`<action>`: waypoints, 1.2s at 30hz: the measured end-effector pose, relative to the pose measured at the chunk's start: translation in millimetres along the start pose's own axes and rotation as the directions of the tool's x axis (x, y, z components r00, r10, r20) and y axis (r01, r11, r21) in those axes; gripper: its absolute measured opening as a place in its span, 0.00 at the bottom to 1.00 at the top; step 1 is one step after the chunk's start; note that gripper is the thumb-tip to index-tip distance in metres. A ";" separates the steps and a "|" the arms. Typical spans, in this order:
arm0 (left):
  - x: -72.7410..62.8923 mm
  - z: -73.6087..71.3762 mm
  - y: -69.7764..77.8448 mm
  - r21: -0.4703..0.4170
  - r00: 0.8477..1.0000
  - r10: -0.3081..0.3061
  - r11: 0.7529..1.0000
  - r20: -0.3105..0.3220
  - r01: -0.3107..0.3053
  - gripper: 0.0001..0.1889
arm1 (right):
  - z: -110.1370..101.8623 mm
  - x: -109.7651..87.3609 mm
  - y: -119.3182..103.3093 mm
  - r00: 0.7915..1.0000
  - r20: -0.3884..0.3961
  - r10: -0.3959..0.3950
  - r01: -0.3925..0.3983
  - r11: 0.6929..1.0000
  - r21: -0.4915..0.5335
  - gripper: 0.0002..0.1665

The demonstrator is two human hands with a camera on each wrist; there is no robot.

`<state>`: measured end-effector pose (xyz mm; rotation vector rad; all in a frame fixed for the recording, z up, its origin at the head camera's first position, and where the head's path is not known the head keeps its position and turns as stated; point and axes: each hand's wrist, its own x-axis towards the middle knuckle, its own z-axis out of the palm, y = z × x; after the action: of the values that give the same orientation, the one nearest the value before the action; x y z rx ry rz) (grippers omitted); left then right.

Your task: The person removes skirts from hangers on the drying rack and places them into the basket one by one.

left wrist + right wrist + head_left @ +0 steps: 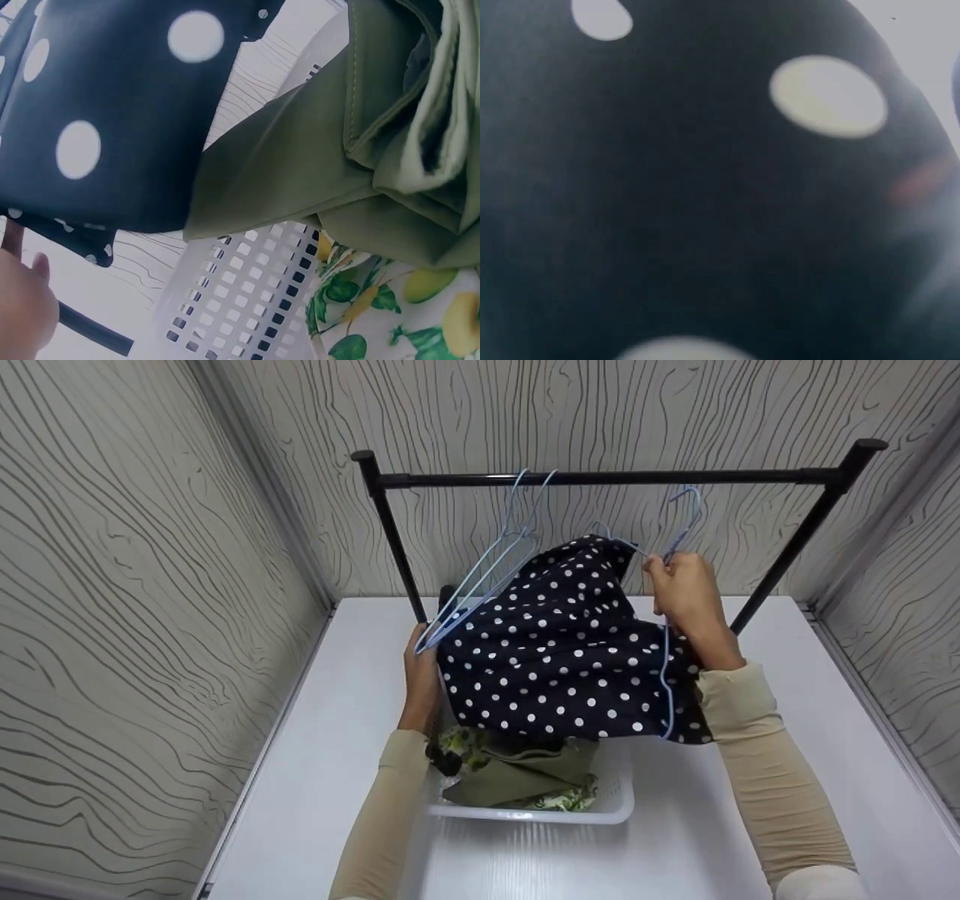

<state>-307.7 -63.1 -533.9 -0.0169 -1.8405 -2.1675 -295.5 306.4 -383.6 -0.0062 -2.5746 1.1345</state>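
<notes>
A navy garment with white polka dots (555, 660) spreads between my hands, below the rack's bar. My right hand (686, 592) grips a light blue hanger (666, 660) just under its hook, and one side of the hanger runs down over the garment's right part. At the garment's left edge, my left hand (421, 679) holds the cloth, with some fingers hidden behind it. Two more blue hangers (463, 592) on the bar slant down across that hand. In the left wrist view, the hand (26, 307) reaches the garment's lower edge. Dotted cloth (690, 187) fills the right wrist view.
A black rack (615, 478) stands at the back of the white table (315, 720). Below the garment sits a white basket (525, 815) with olive cloth (517, 780) and lemon-print cloth (390, 307). Wood-patterned walls (112, 585) enclose the sides and back.
</notes>
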 end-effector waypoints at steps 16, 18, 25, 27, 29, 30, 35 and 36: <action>-5.5 -1.4 -1.4 -0.068 0.997 -0.038 0.997 0.064 0.042 0.38 | 4.2 2.1 1.9 1.000 0.004 0.007 -0.007 0.999 0.036 0.28; -4.7 -0.7 -1.6 -0.073 0.998 -0.032 0.997 0.050 0.035 0.37 | 4.5 2.3 1.8 1.000 0.003 0.008 -0.008 0.999 0.035 0.27; -4.0 2.0 0.1 -0.198 0.999 -0.046 0.979 0.028 0.051 0.35 | 3.8 1.8 4.8 1.000 -0.011 -0.009 0.010 1.000 0.022 0.27; -4.2 1.2 2.5 -0.233 0.998 -0.045 0.971 0.038 0.053 0.36 | 1.6 1.0 4.6 1.000 -0.004 -0.001 0.001 1.000 0.019 0.28; -4.7 -0.2 5.1 -0.220 0.998 -0.033 0.975 0.054 0.044 0.33 | -1.2 0.4 3.5 1.000 -0.003 0.014 -0.014 1.000 0.022 0.28; -4.6 -0.7 6.3 -0.203 0.998 -0.024 0.978 0.065 0.037 0.30 | -2.8 0.1 2.5 1.000 -0.002 0.023 -0.023 0.999 0.026 0.28; -5.3 -1.0 10.0 -0.116 0.995 -0.017 0.993 0.098 0.028 0.22 | -7.7 -1.4 0.8 0.999 -0.014 0.039 -0.038 0.999 0.033 0.28; -5.7 -0.9 10.2 -0.114 0.994 -0.017 0.993 0.107 0.029 0.25 | -7.9 -1.6 1.3 0.999 -0.016 0.031 -0.031 0.999 0.028 0.28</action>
<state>-299.8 -64.2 -525.4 -0.1385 -1.7760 -2.3282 -291.8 312.8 -380.0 -0.0486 -2.5527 1.1766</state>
